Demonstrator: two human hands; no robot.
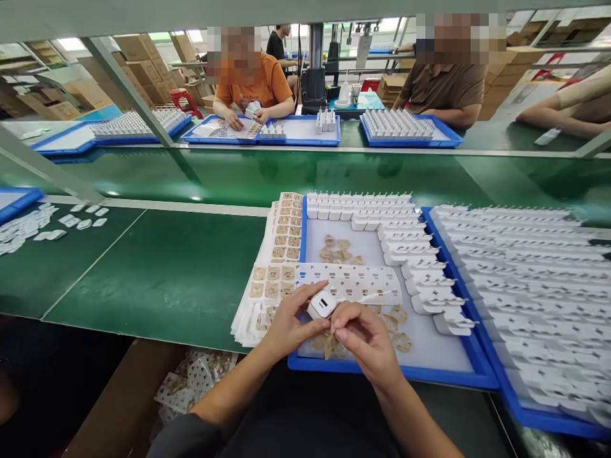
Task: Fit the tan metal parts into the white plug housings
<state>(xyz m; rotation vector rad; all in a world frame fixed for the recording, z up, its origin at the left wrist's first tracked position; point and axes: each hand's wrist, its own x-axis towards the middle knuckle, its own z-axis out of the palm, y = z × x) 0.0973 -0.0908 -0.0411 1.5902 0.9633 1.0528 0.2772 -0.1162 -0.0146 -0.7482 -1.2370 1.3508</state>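
Left hand: the left hand (290, 323) grips a white block (323, 305) between fingers and thumb, its face with a dark slot turned up.
Right hand: the right hand (365, 337) has thumb and fingertips pinched together at the block's lower edge; whether they hold anything, I cannot tell.
White block: held above the near part of a blue-rimmed tray (453, 378).
Tray: rows of white blocks (410, 245) line its far and right sides; loose tan pieces (403, 342) lie inside.
Sheets: a punched white sheet (348, 280) lies across the tray, its left end over stacked sheets (286, 229) with tan squares.
Right side: a second blue tray (548, 420), filled with white block rows.
Left side: flat white pieces (23, 226) on the green table (181, 273).
Below: used sheets (191, 381) in a cardboard box (124, 388).
Across: a co-worker in orange (255, 83) handles a similar block.
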